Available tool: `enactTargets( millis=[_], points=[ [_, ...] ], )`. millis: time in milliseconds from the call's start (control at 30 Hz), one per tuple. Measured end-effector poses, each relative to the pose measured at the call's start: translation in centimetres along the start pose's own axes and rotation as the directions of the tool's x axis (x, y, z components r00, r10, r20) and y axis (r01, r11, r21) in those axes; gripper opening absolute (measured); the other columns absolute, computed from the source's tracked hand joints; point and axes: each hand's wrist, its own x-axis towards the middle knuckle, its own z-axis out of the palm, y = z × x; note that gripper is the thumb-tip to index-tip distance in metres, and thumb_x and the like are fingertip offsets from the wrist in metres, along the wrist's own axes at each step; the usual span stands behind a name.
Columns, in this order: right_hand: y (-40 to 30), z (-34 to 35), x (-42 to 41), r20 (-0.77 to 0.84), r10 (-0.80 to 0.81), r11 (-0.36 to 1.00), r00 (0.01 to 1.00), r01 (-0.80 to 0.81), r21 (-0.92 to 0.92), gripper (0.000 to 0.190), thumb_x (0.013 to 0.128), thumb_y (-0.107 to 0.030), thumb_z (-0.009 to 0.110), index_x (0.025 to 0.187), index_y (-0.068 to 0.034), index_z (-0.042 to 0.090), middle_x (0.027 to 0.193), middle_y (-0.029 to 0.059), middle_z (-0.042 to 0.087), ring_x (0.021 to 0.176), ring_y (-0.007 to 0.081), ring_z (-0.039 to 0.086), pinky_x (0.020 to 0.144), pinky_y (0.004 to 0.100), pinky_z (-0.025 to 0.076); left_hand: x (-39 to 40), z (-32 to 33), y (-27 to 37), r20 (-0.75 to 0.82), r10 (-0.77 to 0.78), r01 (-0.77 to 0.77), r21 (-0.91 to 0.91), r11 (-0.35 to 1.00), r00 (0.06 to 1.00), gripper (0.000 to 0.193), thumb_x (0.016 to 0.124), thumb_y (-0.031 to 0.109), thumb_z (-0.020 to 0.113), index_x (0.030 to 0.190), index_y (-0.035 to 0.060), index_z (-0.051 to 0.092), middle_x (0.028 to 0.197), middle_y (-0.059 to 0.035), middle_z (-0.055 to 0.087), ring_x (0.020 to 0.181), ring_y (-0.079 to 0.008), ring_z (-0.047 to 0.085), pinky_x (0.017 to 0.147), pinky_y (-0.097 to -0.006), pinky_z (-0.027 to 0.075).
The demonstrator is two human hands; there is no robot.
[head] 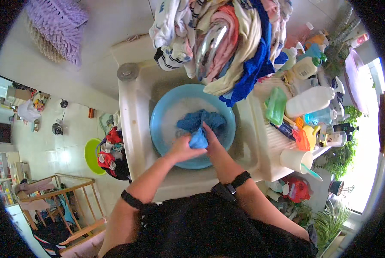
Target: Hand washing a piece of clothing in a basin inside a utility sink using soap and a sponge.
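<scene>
Both hands grip a wet blue cloth [205, 118] over a light-blue plastic basin [160, 106]. My left hand [181, 149] is closed around the lower left of the bunched cloth, and my right hand [211, 139] pinches it from the right with the thumb along it. The cloth's far part spreads out darker in the cloudy water [186, 104]. The basin stands inside a cream-coloured utility sink [127, 129]. Above its far edge hangs a heap of clothes [248, 42], near the camera, hiding the tap area.
On the ribbed washboard ledge [257, 129] to the right lie a green soap bar [276, 105], a white pump bottle [310, 100] and a cup [292, 158] with a toothbrush. Left of the sink are a lime-green basin [94, 156], a pile of laundry [110, 151] and a wooden rail frame [79, 193].
</scene>
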Motion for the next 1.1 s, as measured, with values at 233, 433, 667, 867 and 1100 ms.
enactTargets(
  millis=[233,433,667,867,1100],
  points=[
    [-0.9,-1.9,3.6,0.139,-0.28,0.958,0.95,0.286,-0.025,0.031,0.082,-0.029,0.044,0.1,-0.004,0.052,0.088,0.0115,0.059,0.08,0.0274,0.057,0.076,0.0408,0.045,3.5,2.0,0.9,-0.492,0.248,0.019,0.476,0.879,0.835,0.036,0.064,0.037,0.062,0.068,0.0016,0.057,0.071,-0.0203,0.056,0.065,-0.0336,0.057,0.057,-0.0401,0.046],
    [-1.8,6.2,-4.4,-0.27,-0.394,0.919,0.878,0.368,-0.144,0.036,0.08,-0.032,0.048,0.105,-0.006,0.048,0.101,0.0094,0.054,0.091,0.0232,0.054,0.081,0.0387,0.042,4.9,-4.4,-0.9,-0.529,0.074,0.244,0.506,0.827,0.845,0.046,0.077,0.044,0.049,0.078,-0.0015,0.058,0.076,-0.0227,0.057,0.071,-0.0376,0.056,0.064,-0.0431,0.045],
    [-3.3,-4.8,1.5,-0.046,-0.894,0.175,0.446,0.254,-0.951,0.049,0.074,-0.025,0.055,0.115,-0.002,0.042,0.116,0.0131,0.046,0.105,0.0307,0.044,0.088,0.0376,0.034,4.3,-3.9,-5.6,-0.327,-0.277,0.429,0.686,0.588,0.903,0.065,0.075,0.056,0.044,0.104,-0.0014,0.052,0.117,-0.0212,0.043,0.101,-0.0321,0.048,0.081,-0.0398,0.041],
    [-2.8,-6.4,3.6,-0.134,-0.605,0.126,0.785,-0.071,-0.989,0.056,0.074,-0.031,0.056,0.117,0.001,0.039,0.12,0.0183,0.043,0.113,0.035,0.038,0.093,0.0378,0.032,4.0,1.9,-8.0,-0.257,-0.006,0.241,0.9,0.364,0.966,0.056,0.073,0.041,0.055,0.12,0.0122,0.042,0.13,-0.0164,0.03,0.115,-0.0298,0.037,0.088,-0.0393,0.036],
    [-2.4,-1.4,0.3,-0.381,-0.202,0.71,0.902,-0.134,-0.692,0.049,0.078,-0.045,0.051,0.111,-0.009,0.045,0.096,0.0093,0.054,0.087,0.0255,0.052,0.074,0.0394,0.04,8.2,-1.7,-17.1,-0.209,-0.291,0.358,0.519,0.776,0.934,0.027,0.075,0.028,0.055,0.09,0.0075,0.062,0.088,-0.0132,0.061,0.085,-0.0271,0.058,0.074,-0.0378,0.044]
  ],
)
